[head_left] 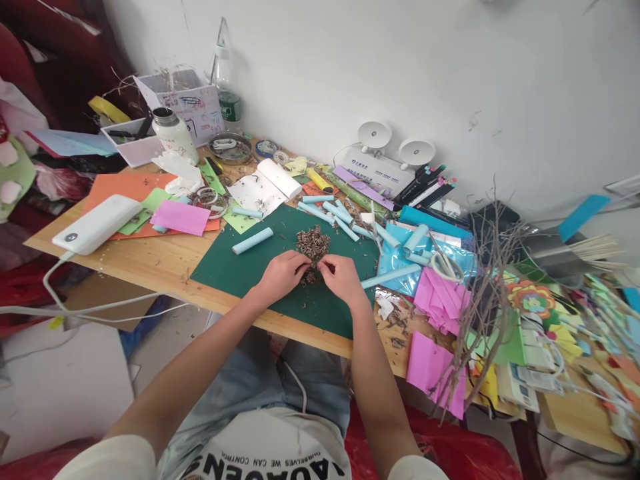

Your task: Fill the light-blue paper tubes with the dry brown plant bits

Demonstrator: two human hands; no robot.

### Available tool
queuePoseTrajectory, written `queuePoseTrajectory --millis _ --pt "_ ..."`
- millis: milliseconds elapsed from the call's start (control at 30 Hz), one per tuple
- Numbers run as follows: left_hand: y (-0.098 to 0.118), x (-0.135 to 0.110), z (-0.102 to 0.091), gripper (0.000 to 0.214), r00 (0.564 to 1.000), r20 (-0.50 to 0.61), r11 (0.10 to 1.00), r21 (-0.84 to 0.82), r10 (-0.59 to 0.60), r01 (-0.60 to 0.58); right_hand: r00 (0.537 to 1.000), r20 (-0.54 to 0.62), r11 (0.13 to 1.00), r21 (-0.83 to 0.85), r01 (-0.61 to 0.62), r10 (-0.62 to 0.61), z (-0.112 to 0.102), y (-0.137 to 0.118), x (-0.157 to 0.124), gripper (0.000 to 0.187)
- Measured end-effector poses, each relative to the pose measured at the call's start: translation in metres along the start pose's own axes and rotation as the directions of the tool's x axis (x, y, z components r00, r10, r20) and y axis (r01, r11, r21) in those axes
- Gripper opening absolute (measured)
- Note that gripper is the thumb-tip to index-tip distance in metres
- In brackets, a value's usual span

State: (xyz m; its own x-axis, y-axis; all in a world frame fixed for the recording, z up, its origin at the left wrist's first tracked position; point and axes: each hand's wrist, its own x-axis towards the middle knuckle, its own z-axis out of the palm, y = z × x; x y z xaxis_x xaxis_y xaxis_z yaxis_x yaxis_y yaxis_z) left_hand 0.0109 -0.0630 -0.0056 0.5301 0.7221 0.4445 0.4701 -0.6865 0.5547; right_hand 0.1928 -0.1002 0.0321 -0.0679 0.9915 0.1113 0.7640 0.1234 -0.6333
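A heap of brown dried bits (pixel 313 243), like shredded bark or leaves, lies on a dark green mat (pixel 235 267). My left hand (pixel 284 275) is at the heap's near left side, thumb and fingers pinched together. Opposite it, at the near right side, my right hand (pixel 342 277) is closed in a similar pinch. Whatever sits between the fingertips is too small to make out. A few brown bits lie between the two hands. On the mat to the left rests a light blue paper tube (pixel 253 241). More blue tubes (pixel 345 217) lie loosely piled behind and right of the heap.
Pink paper (pixel 440 300), scissors (pixel 447 267) and a bundle of dry twigs (pixel 487 300) crowd the right side. On the left are a white power bank (pixel 97 225), orange paper (pixel 103 190) and a white bottle (pixel 175 137). A white wall (pixel 310 80) rises behind the wooden table (pixel 165 267).
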Motion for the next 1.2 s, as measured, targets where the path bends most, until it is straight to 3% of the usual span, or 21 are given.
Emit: queuePoseTrajectory --millis 133,267,367,500,567,733,967,1200 --pt "0.003 -0.005 -0.005 0.023 1.0 0.003 1.0 0.002 0.03 -0.03 1.0 -0.006 0.997 -0.076 0.003 -0.004 -0.004 0.004 0.0 0.019" --pt "0.005 -0.001 -0.013 0.028 0.999 -0.037 0.999 0.033 0.032 -0.031 0.991 -0.125 0.995 -0.081 -0.049 0.039 -0.003 0.008 0.001 0.025" --pt "0.01 -0.003 -0.022 0.035 0.999 0.0 0.993 0.115 -0.041 0.041 0.97 -0.225 0.986 -0.114 -0.122 0.094 -0.003 0.014 0.004 0.024" --pt "0.023 -0.012 -0.027 0.074 0.983 0.12 0.95 0.296 -0.139 0.098 0.951 -0.272 0.969 -0.156 -0.194 0.147 0.001 0.021 0.008 0.026" --pt "0.027 -0.015 -0.026 0.082 0.972 0.155 0.92 0.377 -0.175 0.105 0.961 -0.245 0.97 -0.169 -0.177 0.132 0.004 0.023 0.011 0.031" --pt "0.024 -0.008 -0.016 0.054 0.973 0.178 0.914 0.4 -0.149 0.067 0.979 -0.196 0.973 -0.208 -0.105 0.063 0.016 0.023 0.018 0.033" --pt "0.005 0.006 -0.012 0.04 0.988 0.016 0.966 0.215 -0.153 0.146 0.975 -0.216 0.983 -0.163 -0.085 0.048 0.014 0.019 0.017 0.024" --pt "-0.001 0.013 -0.017 0.032 0.976 -0.039 0.967 0.131 -0.214 0.217 0.987 -0.157 0.983 -0.176 -0.057 0.029 0.018 0.021 0.018 0.027"
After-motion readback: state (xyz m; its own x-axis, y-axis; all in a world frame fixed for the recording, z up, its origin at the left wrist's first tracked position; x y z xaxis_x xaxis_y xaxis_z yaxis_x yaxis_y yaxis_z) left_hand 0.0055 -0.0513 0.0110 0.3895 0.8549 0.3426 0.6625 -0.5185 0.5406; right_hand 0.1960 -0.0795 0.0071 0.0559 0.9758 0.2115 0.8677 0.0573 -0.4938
